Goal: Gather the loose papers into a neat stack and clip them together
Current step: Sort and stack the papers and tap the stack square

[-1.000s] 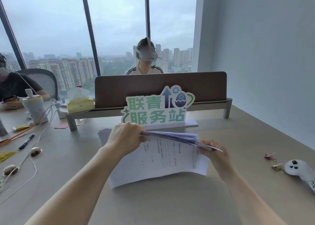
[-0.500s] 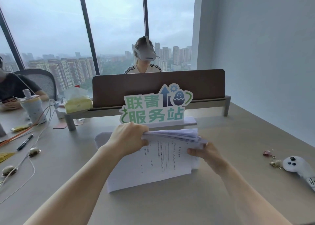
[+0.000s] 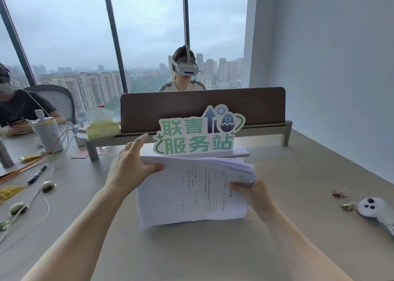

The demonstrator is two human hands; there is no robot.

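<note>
A stack of white printed papers (image 3: 191, 191) stands on its lower edge on the table, tilted towards me, with its upper sheets fanned out at the right. My left hand (image 3: 132, 167) grips the stack's upper left corner with thumb in front and fingers spread behind. My right hand (image 3: 253, 193) pinches the stack's right edge near its top. Two binder clips lie on the table at the right, a pink clip (image 3: 339, 193) and a gold clip (image 3: 349, 206).
A green and white sign (image 3: 198, 131) stands just behind the papers, before a brown desk divider (image 3: 202, 108). A white controller (image 3: 377, 211) lies at the far right. Cables, a pen (image 3: 37, 174), a tissue pack and a cup sit left. Two people sit at the table.
The stack has tipped from nearly flat in the air to upright on its lower edge. My left hand's fingers have opened out behind it, and my right hand slid up the right edge.
</note>
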